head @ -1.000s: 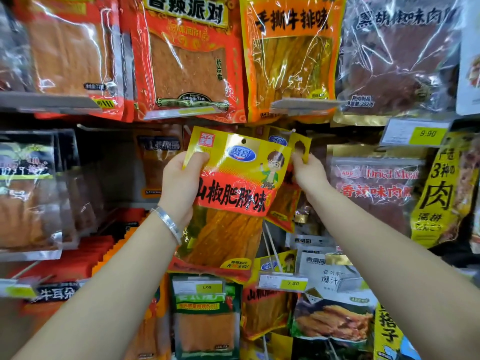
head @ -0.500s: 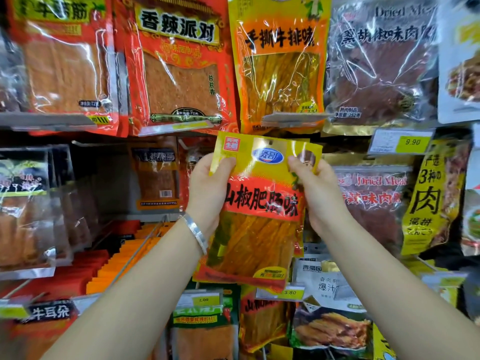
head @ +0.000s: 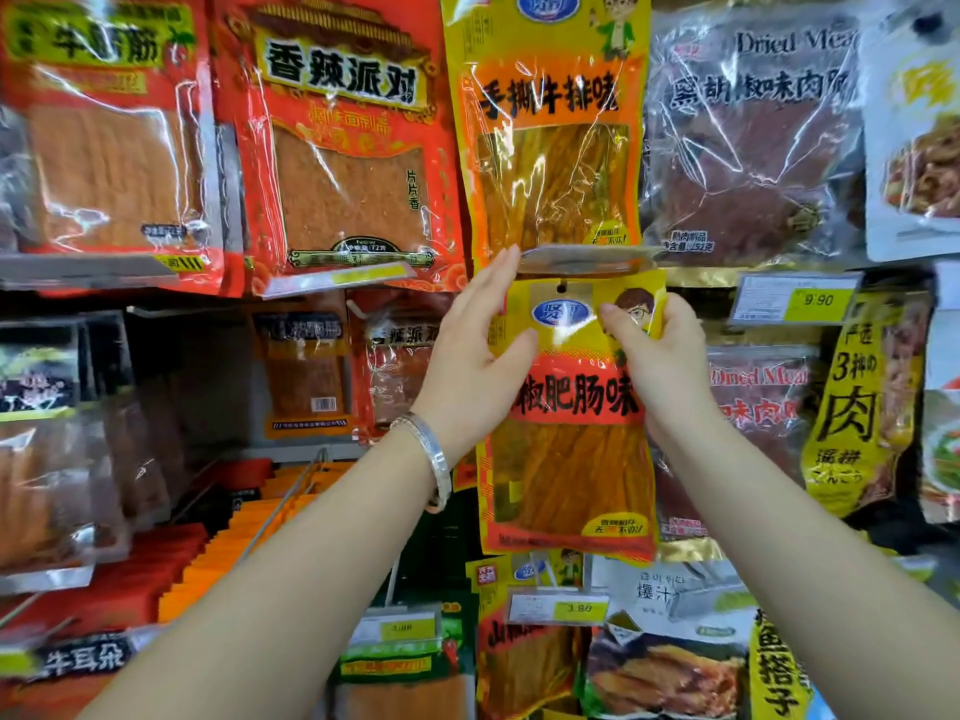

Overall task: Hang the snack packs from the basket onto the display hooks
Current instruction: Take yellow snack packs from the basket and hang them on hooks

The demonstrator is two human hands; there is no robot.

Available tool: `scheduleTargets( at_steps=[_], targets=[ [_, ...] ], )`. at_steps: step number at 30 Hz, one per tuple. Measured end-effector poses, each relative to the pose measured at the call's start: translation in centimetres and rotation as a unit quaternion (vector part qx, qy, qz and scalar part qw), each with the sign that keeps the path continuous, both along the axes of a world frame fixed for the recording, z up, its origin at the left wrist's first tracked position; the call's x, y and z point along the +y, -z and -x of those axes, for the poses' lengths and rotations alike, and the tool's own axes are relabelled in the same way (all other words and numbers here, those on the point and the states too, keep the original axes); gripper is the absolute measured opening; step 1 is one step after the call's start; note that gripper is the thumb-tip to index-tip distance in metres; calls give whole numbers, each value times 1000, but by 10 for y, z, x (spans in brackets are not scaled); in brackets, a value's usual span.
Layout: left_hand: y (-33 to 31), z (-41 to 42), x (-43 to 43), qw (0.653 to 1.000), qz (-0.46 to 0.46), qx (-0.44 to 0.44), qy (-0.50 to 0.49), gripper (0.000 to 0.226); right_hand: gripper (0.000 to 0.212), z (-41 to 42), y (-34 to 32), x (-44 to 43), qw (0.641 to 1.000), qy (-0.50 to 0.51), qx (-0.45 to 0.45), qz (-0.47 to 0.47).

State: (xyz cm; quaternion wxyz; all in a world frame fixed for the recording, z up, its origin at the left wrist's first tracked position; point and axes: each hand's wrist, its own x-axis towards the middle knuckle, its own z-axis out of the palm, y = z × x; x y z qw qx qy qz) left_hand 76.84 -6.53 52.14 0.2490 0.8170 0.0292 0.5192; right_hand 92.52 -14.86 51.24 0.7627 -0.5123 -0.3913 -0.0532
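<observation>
Head view: left hand (head: 467, 366) fingers uncurled, now straight against snack pack (head: 571, 475); right hand (head: 665, 366) fingers pinch its corner.

price strip (head: 582, 258) just above the snack pack (head: 571, 475) blocks upward; dark gap (head: 197, 376) at left seems open.
</observation>
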Motion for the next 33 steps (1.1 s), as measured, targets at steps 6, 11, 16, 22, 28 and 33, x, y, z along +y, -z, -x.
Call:
scheduleTargets(
  at_steps=[6,11,16,22,28,33],
  targets=[
    [5,-3,-2,999,32,10,19,67,17,-2,9,1,1000,7,20,11],
    [9,-5,-4,998,55,6,30,70,18,-4,14,4,999,33,24,30],
    [10,-5,-3,997,62,6,39,68,29,-4,19,18,985,133,-65,94],
    [12,-5,2,996,69,7,49,68,38,-12,42,25,944,190,-146,225],
    [9,-1,9,996,63,9,57,66,46,-17,28,52,895,246,-181,323],
    [12,10,13,994,70,15,78,64,55,-15,31,50,916,215,-97,324]
  ],
)
